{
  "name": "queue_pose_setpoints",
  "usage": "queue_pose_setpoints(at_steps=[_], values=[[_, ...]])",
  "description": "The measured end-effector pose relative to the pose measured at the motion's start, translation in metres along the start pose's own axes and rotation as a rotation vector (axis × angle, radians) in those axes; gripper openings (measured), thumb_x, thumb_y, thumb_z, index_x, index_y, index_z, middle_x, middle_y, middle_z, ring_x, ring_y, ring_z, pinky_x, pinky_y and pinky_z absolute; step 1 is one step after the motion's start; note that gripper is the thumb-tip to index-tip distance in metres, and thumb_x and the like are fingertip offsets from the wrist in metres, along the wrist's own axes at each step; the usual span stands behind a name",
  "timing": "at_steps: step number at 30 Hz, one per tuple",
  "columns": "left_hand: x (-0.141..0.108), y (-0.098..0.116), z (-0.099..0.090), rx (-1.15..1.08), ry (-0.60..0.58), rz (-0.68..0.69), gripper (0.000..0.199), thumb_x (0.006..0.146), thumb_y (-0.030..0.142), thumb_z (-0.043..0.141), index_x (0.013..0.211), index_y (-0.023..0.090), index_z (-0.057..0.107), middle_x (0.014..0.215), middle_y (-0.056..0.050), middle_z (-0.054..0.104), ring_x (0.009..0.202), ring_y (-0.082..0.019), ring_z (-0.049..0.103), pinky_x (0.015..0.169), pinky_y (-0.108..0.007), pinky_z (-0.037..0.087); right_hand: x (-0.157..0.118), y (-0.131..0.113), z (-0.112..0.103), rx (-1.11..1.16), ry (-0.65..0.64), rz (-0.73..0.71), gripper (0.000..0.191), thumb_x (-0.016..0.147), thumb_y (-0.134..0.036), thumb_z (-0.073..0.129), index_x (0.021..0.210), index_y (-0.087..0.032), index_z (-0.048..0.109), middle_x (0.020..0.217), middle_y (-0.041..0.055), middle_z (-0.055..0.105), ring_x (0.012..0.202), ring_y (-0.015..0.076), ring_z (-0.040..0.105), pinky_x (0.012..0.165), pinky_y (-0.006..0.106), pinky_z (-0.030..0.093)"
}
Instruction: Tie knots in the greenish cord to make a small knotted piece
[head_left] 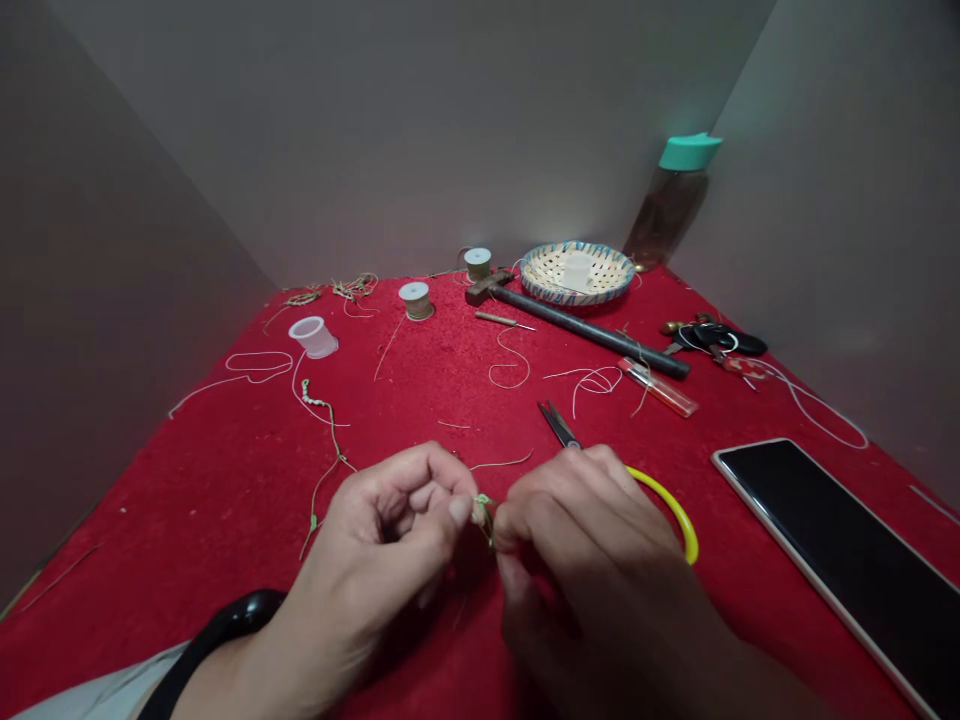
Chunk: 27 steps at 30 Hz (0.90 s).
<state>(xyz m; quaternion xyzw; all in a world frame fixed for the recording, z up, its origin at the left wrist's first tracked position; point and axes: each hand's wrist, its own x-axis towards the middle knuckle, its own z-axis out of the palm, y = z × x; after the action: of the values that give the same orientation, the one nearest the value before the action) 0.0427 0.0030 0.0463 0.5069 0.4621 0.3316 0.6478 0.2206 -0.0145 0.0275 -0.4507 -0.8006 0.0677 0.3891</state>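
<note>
Close together at the front middle, both hands work at a small pale-green knotted cord piece (pixel 481 512). My left hand (pixel 397 530) pinches it between thumb and forefinger. Bent and closed, the fingers of my right hand (pixel 577 540) meet at the piece's right side; what lies between those fingertips is hidden. Scissors (pixel 559 425) with a yellow handle lie partly beneath the right hand. To the left of the left hand, a knotted cord strand (pixel 334 440) with a green bit rests on the red cloth (pixel 442 390). A loose thread (pixel 510 462) runs out between the hands.
Behind stand thread spools (pixel 416 300), a white plastic cup (pixel 315 337) and a woven basket (pixel 540 288). A hammer (pixel 585 325), an awl-like tool (pixel 499 319), an orange lighter (pixel 660 388) and keys (pixel 720 335) lie at right, with a phone (pixel 840 560) and a bottle (pixel 671 205).
</note>
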Motion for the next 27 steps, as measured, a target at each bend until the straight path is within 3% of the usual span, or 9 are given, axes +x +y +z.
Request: queue_pose_setpoints(at_steps=[6,10,13,15,17,20,22,25,27], values=[[0.005,0.009,0.004,-0.223,0.052,-0.031,0.018,0.092,0.032,0.062,0.080,0.019,0.059,0.063,0.004,0.041,0.059,-0.010,0.031,0.055,-0.021,0.028,-0.006,0.000,0.012,0.135,-0.062,-0.034,0.011,0.080,-0.011,0.045,0.075,-0.022,0.044,0.072,-0.0022,0.054,0.067,0.0160,0.047,0.078,0.036,0.041],[0.016,0.014,0.000,-0.291,0.069,0.016,0.018,0.091,0.029,0.061,0.077,0.019,0.056,0.057,0.007,0.032,0.053,-0.009,0.019,0.048,-0.021,0.020,-0.024,0.005,0.034,0.155,-0.112,-0.120,0.013,0.076,-0.009,0.045,0.075,-0.022,0.046,0.074,-0.0013,0.058,0.071,0.0168,0.051,0.087,0.038,0.044],[0.021,0.014,-0.005,-0.318,0.054,0.055,0.017,0.091,0.027,0.058,0.077,0.018,0.057,0.055,0.007,0.032,0.051,-0.009,0.017,0.047,-0.021,0.019,-0.031,0.011,0.038,0.194,-0.257,-0.283,0.016,0.088,-0.014,0.051,0.075,-0.024,0.049,0.071,-0.0068,0.059,0.067,0.0119,0.055,0.089,0.029,0.045],[0.021,0.014,-0.007,-0.318,0.028,0.055,0.013,0.089,0.025,0.060,0.078,0.017,0.058,0.058,0.007,0.036,0.053,-0.009,0.022,0.049,-0.020,0.022,-0.025,0.013,0.027,0.249,-0.311,-0.300,0.017,0.093,-0.021,0.054,0.077,-0.024,0.051,0.073,-0.0088,0.060,0.063,0.0086,0.057,0.085,0.022,0.047],[0.019,0.014,-0.006,-0.307,-0.009,0.048,0.011,0.086,0.024,0.063,0.079,0.017,0.058,0.063,0.005,0.042,0.057,-0.008,0.030,0.055,-0.020,0.028,-0.012,0.014,0.010,0.292,-0.270,-0.180,0.010,0.095,-0.020,0.052,0.086,-0.024,0.053,0.083,-0.0053,0.064,0.076,0.0097,0.061,0.079,0.020,0.048],[0.015,0.012,-0.004,-0.276,-0.085,0.044,0.011,0.084,0.026,0.065,0.080,0.018,0.059,0.074,0.002,0.051,0.069,-0.011,0.044,0.066,-0.024,0.035,0.007,0.013,-0.014,0.322,-0.063,0.150,0.020,0.091,-0.012,0.055,0.104,-0.027,0.057,0.101,-0.0035,0.066,0.092,0.0096,0.063,0.082,0.019,0.047],[0.013,0.012,-0.003,-0.237,-0.140,0.046,0.012,0.086,0.028,0.065,0.082,0.018,0.060,0.080,0.000,0.054,0.075,-0.014,0.047,0.070,-0.027,0.036,0.014,0.011,-0.021,0.369,-0.074,0.241,0.022,0.091,-0.018,0.058,0.110,-0.029,0.058,0.106,-0.0025,0.068,0.098,0.0122,0.064,0.084,0.022,0.048],[0.011,0.015,-0.003,-0.144,-0.199,0.057,0.016,0.090,0.030,0.063,0.081,0.017,0.061,0.082,-0.001,0.054,0.076,-0.015,0.046,0.070,-0.029,0.035,0.014,0.009,-0.020,0.495,-0.179,0.312,0.008,0.092,-0.021,0.055,0.093,-0.025,0.062,0.086,-0.0026,0.069,0.080,0.0134,0.065,0.069,0.024,0.049],[0.010,0.017,-0.004,-0.090,-0.216,0.070,0.018,0.092,0.030,0.062,0.080,0.016,0.061,0.084,-0.002,0.052,0.077,-0.015,0.046,0.070,-0.029,0.036,0.013,0.007,-0.019,0.561,-0.194,0.362,0.015,0.094,-0.022,0.051,0.082,-0.023,0.061,0.070,-0.0032,0.063,0.063,0.0122,0.060,0.057,0.023,0.045]])
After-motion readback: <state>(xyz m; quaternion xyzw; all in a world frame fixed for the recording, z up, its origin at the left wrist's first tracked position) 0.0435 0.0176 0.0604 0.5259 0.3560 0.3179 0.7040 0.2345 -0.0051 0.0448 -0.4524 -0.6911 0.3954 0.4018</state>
